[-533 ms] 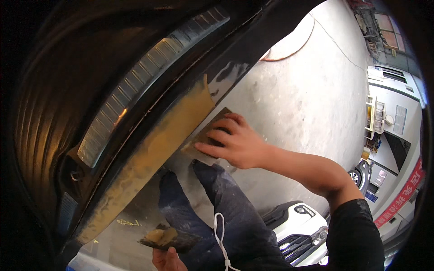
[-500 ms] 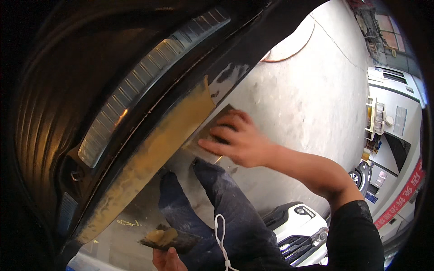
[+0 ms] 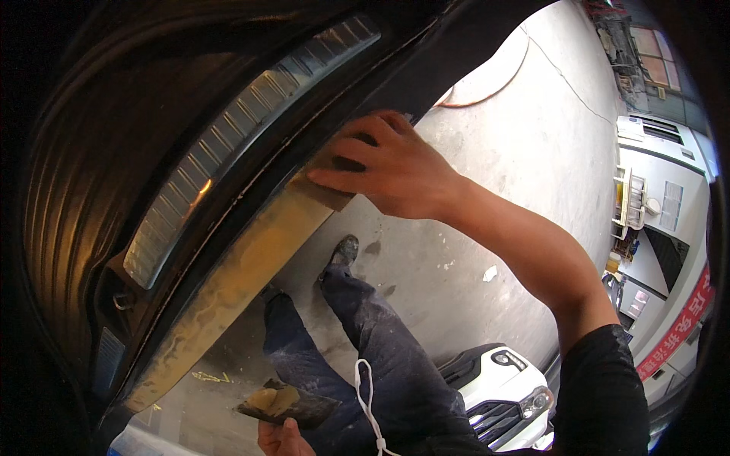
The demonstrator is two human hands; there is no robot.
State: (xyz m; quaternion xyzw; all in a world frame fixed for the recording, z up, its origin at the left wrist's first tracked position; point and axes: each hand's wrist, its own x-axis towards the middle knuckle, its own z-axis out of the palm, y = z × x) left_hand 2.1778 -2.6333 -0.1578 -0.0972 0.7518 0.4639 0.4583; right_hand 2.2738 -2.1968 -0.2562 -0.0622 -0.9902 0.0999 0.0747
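A long band of yellowish filler putty (image 3: 255,254) covers the outer face of a dark car panel (image 3: 266,171) that runs diagonally across the view. Over the upper end of this band, my right hand (image 3: 403,169) is closed on a thin, flat putty spreader (image 3: 328,195). Its fingers press along the spreader's back, and the blade lies against the panel. Low in the view, my left hand (image 3: 284,437) pinches a dark flat plate (image 3: 312,410) between thumb and fingers. On that plate sits a lump of yellowish putty (image 3: 272,398).
Above the panel runs a ribbed metallic sill strip (image 3: 251,114), beside a dark cargo opening. A white car's front (image 3: 506,399) stands behind my legs (image 3: 395,342). A reddish hose (image 3: 494,93) lies on the concrete floor (image 3: 517,167). Shelves (image 3: 630,199) line the far right.
My right hand has moved up and left with the spreader, from beside the panel's lower edge onto the upper end of the putty band. The left hand holds the plate almost unmoved.
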